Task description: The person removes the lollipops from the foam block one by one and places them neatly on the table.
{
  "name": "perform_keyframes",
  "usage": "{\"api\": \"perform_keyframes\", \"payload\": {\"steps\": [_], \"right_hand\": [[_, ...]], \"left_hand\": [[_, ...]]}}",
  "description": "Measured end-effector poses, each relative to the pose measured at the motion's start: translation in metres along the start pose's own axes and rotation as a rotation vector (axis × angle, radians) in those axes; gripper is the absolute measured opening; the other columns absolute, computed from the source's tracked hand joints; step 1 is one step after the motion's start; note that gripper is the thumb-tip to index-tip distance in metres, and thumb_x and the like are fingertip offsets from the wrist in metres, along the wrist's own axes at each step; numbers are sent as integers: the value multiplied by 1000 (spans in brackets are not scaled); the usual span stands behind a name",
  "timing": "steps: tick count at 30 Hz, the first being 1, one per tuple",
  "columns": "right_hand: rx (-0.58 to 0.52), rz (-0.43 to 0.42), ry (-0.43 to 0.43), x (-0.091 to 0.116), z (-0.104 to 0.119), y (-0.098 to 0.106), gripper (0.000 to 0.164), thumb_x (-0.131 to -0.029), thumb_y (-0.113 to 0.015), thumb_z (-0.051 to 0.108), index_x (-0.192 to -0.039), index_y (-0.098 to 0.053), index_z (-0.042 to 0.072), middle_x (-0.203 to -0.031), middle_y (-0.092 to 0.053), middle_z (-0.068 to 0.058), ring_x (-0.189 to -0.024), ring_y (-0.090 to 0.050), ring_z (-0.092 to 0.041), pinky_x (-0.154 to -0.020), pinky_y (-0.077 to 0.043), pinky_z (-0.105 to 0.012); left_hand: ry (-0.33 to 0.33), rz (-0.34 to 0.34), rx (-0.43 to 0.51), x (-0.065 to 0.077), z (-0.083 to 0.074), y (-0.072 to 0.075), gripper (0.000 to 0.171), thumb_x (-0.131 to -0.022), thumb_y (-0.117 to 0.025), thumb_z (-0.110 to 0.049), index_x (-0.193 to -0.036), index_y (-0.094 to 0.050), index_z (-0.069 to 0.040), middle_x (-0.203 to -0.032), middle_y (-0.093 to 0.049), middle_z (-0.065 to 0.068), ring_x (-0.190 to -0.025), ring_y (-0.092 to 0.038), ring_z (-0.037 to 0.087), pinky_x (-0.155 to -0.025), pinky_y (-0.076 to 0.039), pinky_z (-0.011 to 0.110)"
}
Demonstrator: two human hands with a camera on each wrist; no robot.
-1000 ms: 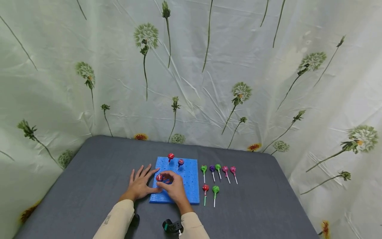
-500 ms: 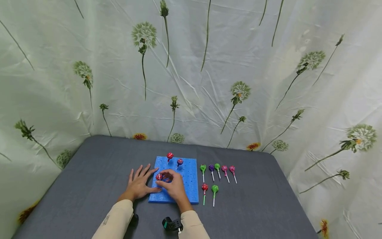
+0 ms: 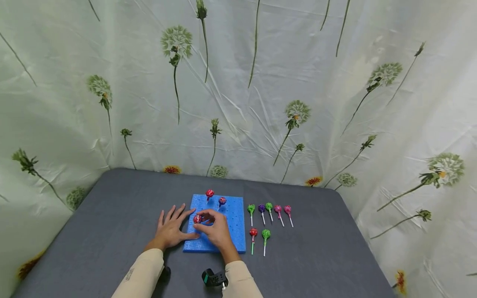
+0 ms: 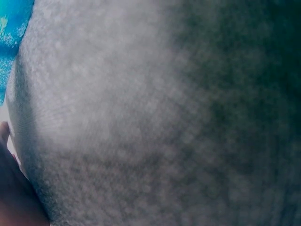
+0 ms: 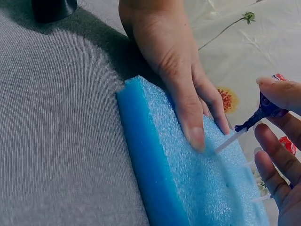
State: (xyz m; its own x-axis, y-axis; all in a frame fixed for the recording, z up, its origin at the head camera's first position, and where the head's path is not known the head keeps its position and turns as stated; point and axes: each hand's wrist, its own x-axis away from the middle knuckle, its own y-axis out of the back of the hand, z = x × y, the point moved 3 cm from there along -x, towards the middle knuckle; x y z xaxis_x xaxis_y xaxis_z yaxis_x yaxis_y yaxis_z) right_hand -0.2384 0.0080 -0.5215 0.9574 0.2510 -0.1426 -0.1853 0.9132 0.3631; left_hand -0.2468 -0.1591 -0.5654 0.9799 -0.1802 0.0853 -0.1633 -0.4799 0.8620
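My right hand (image 3: 216, 229) pinches a lollipop (image 3: 197, 219) in a red and dark purple wrapper between thumb and fingers, over the left part of a blue foam board (image 3: 234, 238) dotted with small holes. In the right wrist view, the white stick (image 5: 230, 141) slants down to the foam; whether its tip is inside a hole I cannot tell. My left hand (image 3: 172, 231) lies spread at the board's left edge, thumb and index finger resting on the foam. A red lollipop (image 3: 210, 193) and a purple-red lollipop (image 3: 222, 201) stand upright toward the board's back.
Right of the board, several lollipops lie on the grey table (image 3: 316, 248): a purple one (image 3: 262, 208), pink ones (image 3: 287, 210), green ones (image 3: 266, 234) and a red one (image 3: 253, 232). A black strap (image 3: 214, 278) is near my right wrist. A flower-patterned curtain (image 3: 238, 103) hangs behind.
The head view has shifted slightly, so the scene sits a little further left. Both hands and the pinched lollipop keep nearly the same places on the board.
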Motion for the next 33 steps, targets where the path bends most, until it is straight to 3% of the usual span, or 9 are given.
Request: {"api": "perform_keyframes", "payload": {"steps": [8, 16, 33], "right_hand": [[19, -37, 5, 2, 2, 6, 27, -86, -74, 16, -111, -69, 7, -102, -68, -2, -92, -60, -16, -81, -52, -28], [-4, -58, 12, 3, 3, 15, 28, -86, -74, 14, -112, -68, 5, -101, -68, -3, -92, -61, -13, -84, -54, -37], [-33, -109, -21, 16, -8, 41, 28, -87, -74, 20, -108, -70, 3, -102, -69, -8, -94, -62, -26, -82, -53, -32]], "left_hand": [[10, 24, 1, -3, 1, 1, 99, -69, -69, -72, -147, -40, -19, -155, -23, 23, -142, -7, 49, -109, 9, 66], [3, 19, 6, -5, 0, 0, 98, -69, -69, -72, -147, -40, -19, -155, -24, 23, -142, -8, 50, -109, 8, 66], [9, 17, 6, 0, 0, 0, 99, -69, -69, -71, -147, -40, -20, -154, -25, 24, -141, -8, 50, -109, 7, 67]]}}
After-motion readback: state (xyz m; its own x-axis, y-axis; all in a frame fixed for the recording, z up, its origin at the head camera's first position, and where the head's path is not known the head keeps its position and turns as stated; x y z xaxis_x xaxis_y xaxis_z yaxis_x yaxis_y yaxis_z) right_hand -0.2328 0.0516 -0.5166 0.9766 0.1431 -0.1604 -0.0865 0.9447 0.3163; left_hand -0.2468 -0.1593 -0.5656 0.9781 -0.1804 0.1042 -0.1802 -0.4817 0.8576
